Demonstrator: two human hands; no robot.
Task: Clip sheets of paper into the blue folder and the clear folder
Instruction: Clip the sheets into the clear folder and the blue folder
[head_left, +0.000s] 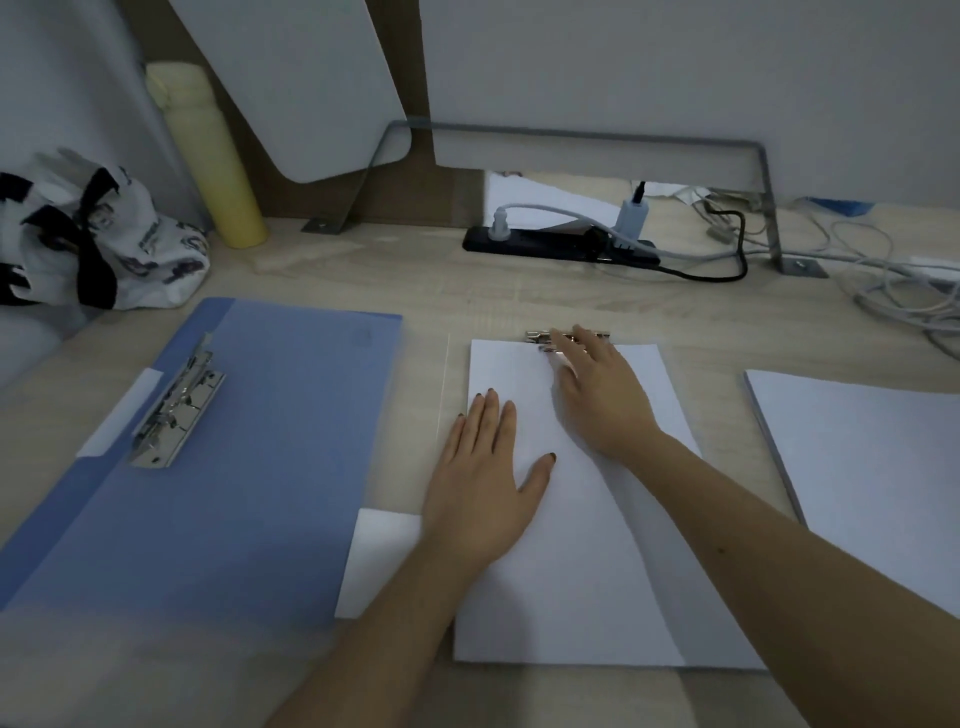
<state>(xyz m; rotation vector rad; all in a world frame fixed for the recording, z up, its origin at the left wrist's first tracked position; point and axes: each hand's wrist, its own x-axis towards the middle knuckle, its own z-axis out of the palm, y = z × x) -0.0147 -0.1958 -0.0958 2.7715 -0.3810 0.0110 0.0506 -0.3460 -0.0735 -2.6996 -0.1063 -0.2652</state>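
Note:
The blue folder lies open on the left of the desk, its metal clip near the spine. In the centre lies the clear folder, mostly covered by a white sheet of paper. My left hand rests flat on the sheet's left edge, fingers apart. My right hand reaches to the sheet's top, its fingertips on the clear folder's metal clip. A stack of white paper sits at the right.
A yellow bottle and a patterned cloth bag stand at the back left. A black power strip with plugs and tangled cables runs along the back right. A metal bracket stands behind it.

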